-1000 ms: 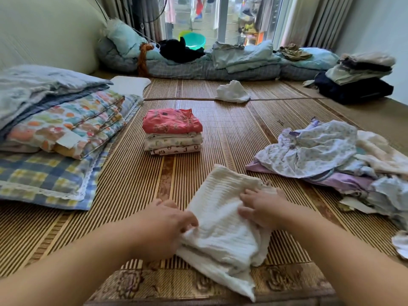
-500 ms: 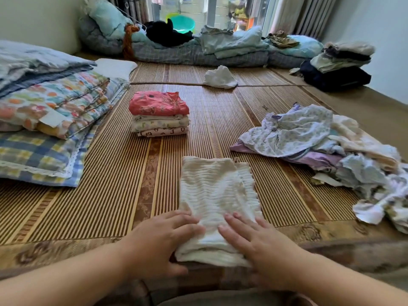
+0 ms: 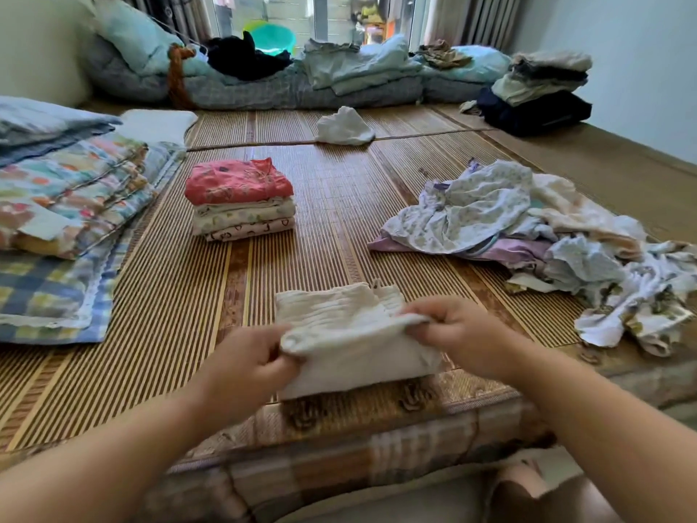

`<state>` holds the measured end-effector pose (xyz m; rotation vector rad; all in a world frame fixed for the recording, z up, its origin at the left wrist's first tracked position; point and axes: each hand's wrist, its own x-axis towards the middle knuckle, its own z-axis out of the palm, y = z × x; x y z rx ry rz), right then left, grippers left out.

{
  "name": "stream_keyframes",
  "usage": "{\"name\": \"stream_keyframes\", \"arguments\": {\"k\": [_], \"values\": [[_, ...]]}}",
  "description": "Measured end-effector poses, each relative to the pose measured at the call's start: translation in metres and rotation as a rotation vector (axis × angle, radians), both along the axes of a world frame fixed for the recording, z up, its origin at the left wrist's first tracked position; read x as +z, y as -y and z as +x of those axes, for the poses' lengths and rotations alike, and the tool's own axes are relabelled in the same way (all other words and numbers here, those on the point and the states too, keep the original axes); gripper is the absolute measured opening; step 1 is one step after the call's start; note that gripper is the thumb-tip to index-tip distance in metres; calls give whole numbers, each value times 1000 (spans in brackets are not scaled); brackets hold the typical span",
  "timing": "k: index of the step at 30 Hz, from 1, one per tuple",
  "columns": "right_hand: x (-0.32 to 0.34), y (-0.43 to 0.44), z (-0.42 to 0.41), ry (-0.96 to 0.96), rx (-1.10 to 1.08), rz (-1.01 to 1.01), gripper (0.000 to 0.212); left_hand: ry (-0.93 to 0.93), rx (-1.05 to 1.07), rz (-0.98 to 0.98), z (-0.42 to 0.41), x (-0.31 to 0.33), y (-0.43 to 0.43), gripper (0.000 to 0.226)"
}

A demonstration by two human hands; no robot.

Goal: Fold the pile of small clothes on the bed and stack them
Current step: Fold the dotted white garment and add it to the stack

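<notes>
Head view, the only one.

- Person at the near edge of the bed (image 3: pixel 339 190), both arms reaching over the striped bamboo mat.
- White crinkled garment (image 3: pixel 350 345) lies near centre, just in front of them. Its far half is flat on the mat; its near edge is raised off it.
- Left hand (image 3: pixel 245 366): grip closed, thumb and curled fingers pinching the garment's near-left corner.
- Right hand (image 3: pixel 454 330): same on the near-right corner, fingers curled round the cloth. Neither hand has hold of anything else.
- Folded stack (image 3: pixel 241 201), red piece on top and three pale ones below, sits further off to the left, well apart from the hands.
- Unfolded pile (image 3: pixel 528 235) sprawls on the right, near but not touching the white piece. Plenty left in it.
- Quilts and bedding (image 3: pixel 64 205) far left; one loose white cloth (image 3: pixel 345 126) far centre; a dark stack of clothes (image 3: pixel 535 96) in the far right corner.

Reading: mid-fold, the crosswise halving of this one item. Next move, I judge, calls for laying the lifted edge squarely onto the far edge, pressing it flat, then carrying the bundle left and onto the red top without skewing the stack.
</notes>
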<state>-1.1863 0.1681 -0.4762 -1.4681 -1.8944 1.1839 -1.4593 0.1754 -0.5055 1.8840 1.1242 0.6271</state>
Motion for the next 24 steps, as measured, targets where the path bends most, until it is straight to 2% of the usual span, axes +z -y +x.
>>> {"name": "stream_keyframes", "arguments": {"k": [4,7,9,11,13,14,16,18,20,22,24], "values": [[-1,-53,-11,-160,-280,78,18,35,250,-105,16,12,-38,30],[-20,-86,-18,-165,-500,-26,24,-81,416,-213,21,2,-66,24],[-30,-95,-20,-23,-542,-136,55,-260,478,-222,20,-3,-76,38],[-31,-96,-22,278,-474,-185,76,-499,479,-188,15,-6,-79,65],[-30,-96,-25,572,-376,-179,73,-648,450,-184,10,-11,-80,82],[-29,-95,-27,663,-325,-179,69,-658,428,-198,10,-11,-80,85],[-32,-95,-31,691,-270,-199,60,-537,364,-238,13,-10,-77,84],[-34,-95,-33,622,-259,-194,44,-349,290,-277,18,-9,-71,83],[-35,-94,-36,520,-307,-151,37,-238,258,-260,20,-12,-67,80],[-36,-90,-37,447,-367,-105,44,-180,267,-205,21,-13,-65,71],[-39,-85,-33,497,-295,-63,55,-150,256,-211,23,-9,-60,63]]}}
